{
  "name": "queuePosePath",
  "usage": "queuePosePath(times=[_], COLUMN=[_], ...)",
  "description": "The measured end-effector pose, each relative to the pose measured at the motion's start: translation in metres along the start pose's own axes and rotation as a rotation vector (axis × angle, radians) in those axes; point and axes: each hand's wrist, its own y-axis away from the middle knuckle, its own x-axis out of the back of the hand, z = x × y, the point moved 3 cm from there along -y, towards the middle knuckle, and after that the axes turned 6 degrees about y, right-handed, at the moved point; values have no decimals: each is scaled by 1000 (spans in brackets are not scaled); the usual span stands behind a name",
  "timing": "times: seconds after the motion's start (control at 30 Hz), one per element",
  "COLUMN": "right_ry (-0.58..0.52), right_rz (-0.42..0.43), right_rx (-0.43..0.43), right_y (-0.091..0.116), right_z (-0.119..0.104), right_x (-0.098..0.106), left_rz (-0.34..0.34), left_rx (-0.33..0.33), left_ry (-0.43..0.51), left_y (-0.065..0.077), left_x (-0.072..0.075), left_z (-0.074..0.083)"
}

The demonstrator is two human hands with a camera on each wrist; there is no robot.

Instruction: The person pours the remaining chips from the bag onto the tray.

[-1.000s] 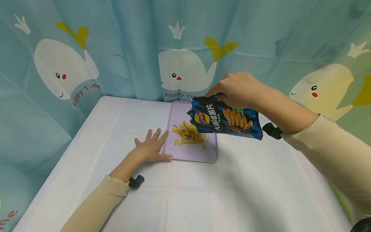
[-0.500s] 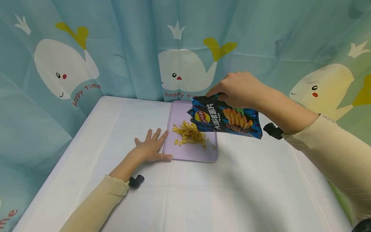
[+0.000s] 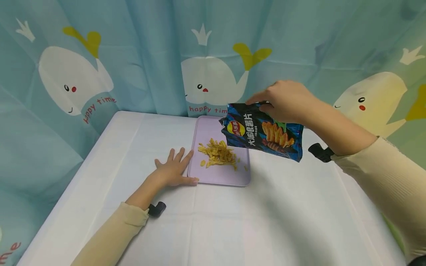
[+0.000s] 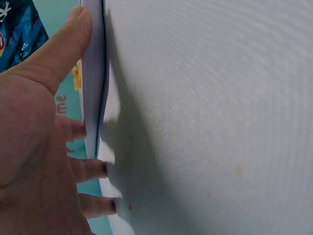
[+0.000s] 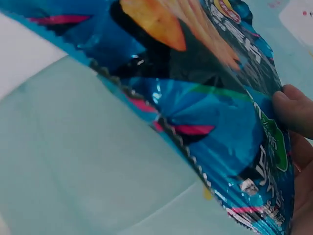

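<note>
My right hand (image 3: 285,101) grips a blue and black potato chip bag (image 3: 263,131) by its upper edge, above the right side of a pale purple tray (image 3: 199,129). The bag lies sideways, its torn end facing left over the tray and its sealed end slightly lower on the right. In the right wrist view, the thumb (image 5: 293,110) presses against the bag's side. A heap of yellow chip pieces (image 3: 217,152) lies mid-tray, with a few loose bits around it. Fingers spread, my left hand (image 3: 171,173) rests at the tray's left edge, its thumb at the near left corner.
A white cloth (image 3: 216,225) covers the table. Behind and to the left hangs a blue curtain (image 3: 149,66) printed with white whales. Small dark crumbs (image 4: 130,207) dot the cloth near the left hand.
My right hand has shifted a little to the right with the bag, and the bag's torn end has risen slightly. The left hand and the heap look the same.
</note>
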Motion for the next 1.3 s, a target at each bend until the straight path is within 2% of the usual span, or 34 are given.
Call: queuePosePath(times=[0.13, 0.27, 0.43, 0.57, 0.77, 0.87, 0.97, 1.17, 1.3], right_ry=[-89, -214, -475, -655, -930, -1121, -1254, -1418, -1408], right_rz=[45, 175, 384, 454, 457, 422, 386, 323, 273], right_rx=[-99, -199, -352, -536, -782, -908, -1010, -1096, -1149], right_y=[21, 45, 76, 99, 124, 133, 140, 150, 156], right_z=[21, 43, 69, 83, 90, 88, 83, 77, 78], right_x=[-13, -36, -83, -124, -181, -204, -224, -254, -268], left_rz=[-8, -11, 0, 1, 0, 0, 0, -2, -6], left_rx=[5, 3, 2, 0, 3, 3, 4, 12, 8], left_ry=[10, 7, 10, 16, 7, 3, 5, 2, -5], left_y=[-1, -2, -1, -1, -2, -2, -2, -1, -1], left_x=[0, -1, 0, 0, -3, -4, -4, -3, -3], left_z=[1, 2, 2, 3, 2, 2, 3, 3, 3])
